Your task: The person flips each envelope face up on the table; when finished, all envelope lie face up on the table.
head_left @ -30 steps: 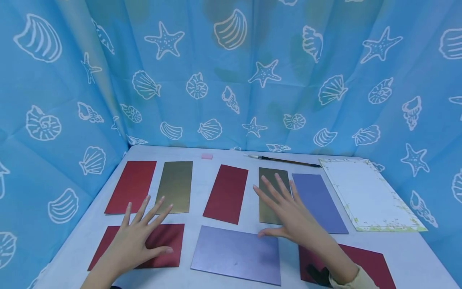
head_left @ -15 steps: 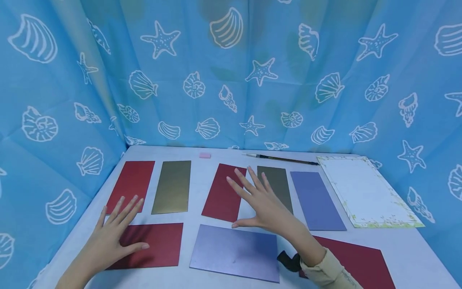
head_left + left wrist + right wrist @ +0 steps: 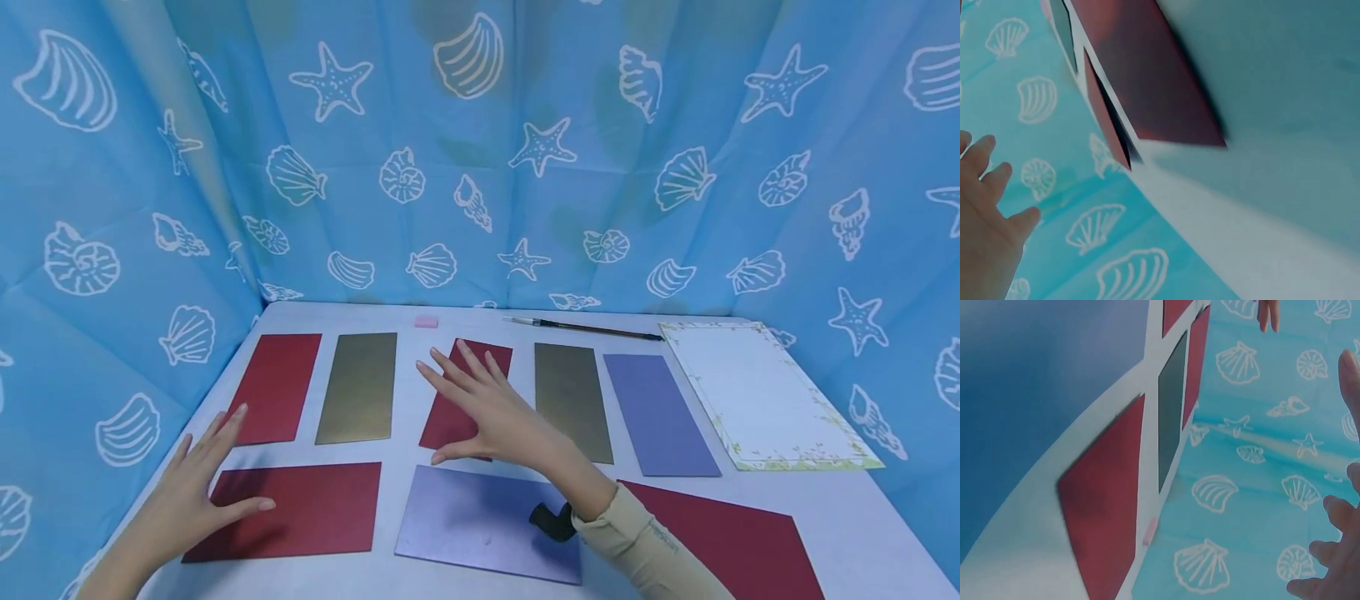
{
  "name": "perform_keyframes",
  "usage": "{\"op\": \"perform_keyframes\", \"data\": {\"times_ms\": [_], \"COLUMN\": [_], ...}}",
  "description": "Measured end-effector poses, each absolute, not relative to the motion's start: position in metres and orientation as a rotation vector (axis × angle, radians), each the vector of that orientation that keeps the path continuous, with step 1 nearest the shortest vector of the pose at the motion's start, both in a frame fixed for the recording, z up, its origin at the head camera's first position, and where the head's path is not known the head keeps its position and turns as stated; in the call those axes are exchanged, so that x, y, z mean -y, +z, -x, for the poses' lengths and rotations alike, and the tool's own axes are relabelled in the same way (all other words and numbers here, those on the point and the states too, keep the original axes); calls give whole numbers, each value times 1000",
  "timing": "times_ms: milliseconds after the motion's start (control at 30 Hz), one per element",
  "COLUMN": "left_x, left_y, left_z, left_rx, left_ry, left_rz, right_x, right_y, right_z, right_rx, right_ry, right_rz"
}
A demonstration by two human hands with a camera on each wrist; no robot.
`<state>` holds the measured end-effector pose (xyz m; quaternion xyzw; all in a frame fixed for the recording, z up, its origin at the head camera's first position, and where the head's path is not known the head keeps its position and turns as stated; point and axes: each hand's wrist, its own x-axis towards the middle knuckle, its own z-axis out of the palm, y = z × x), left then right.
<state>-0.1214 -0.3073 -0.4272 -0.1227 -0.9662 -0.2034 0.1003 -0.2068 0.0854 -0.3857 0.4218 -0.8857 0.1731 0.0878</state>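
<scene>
My left hand (image 3: 187, 492) hovers over the left edge of a red card (image 3: 307, 512) at the front left, fingers spread and holding nothing. Its fingertips overlap the lower edge of another red card (image 3: 279, 383) behind. My right hand (image 3: 495, 417) is spread above the middle red card (image 3: 450, 412), which it partly covers in the head view, and it holds nothing. Below its wrist lies a purple card (image 3: 457, 525), partly hidden by a black piece at the sleeve. In the left wrist view the left hand (image 3: 988, 219) appears at the lower left, fingers apart.
Two gold-brown cards (image 3: 358, 387) and an upright purple card (image 3: 660, 412) lie in the back row. A red card (image 3: 735, 542) is front right. A bordered white sheet (image 3: 765, 396), a brush (image 3: 592, 329) and a pink block (image 3: 426, 322) lie behind. A blue shell-print curtain (image 3: 480, 167) encloses the table.
Both hands have moved left, the right from over the gold-brown and purple cards to the middle red card. The cards have stayed in place on the table.
</scene>
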Motion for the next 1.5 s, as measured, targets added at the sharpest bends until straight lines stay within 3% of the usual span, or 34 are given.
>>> {"op": "perform_keyframes", "data": {"times_ms": [400, 1200, 1500], "left_x": [343, 386, 389], "left_y": [-424, -434, -444], "left_z": [124, 147, 159], "left_rx": [2848, 3040, 2979], "left_ry": [-910, -832, -1078], "left_rz": [199, -104, -91], "right_x": [-42, 68, 99], "right_y": [-386, -403, -423], "right_z": [232, 282, 288], "right_rx": [2584, 2705, 2869], "right_ry": [634, 786, 1138], "right_rz": [-1400, -1552, -1426]}}
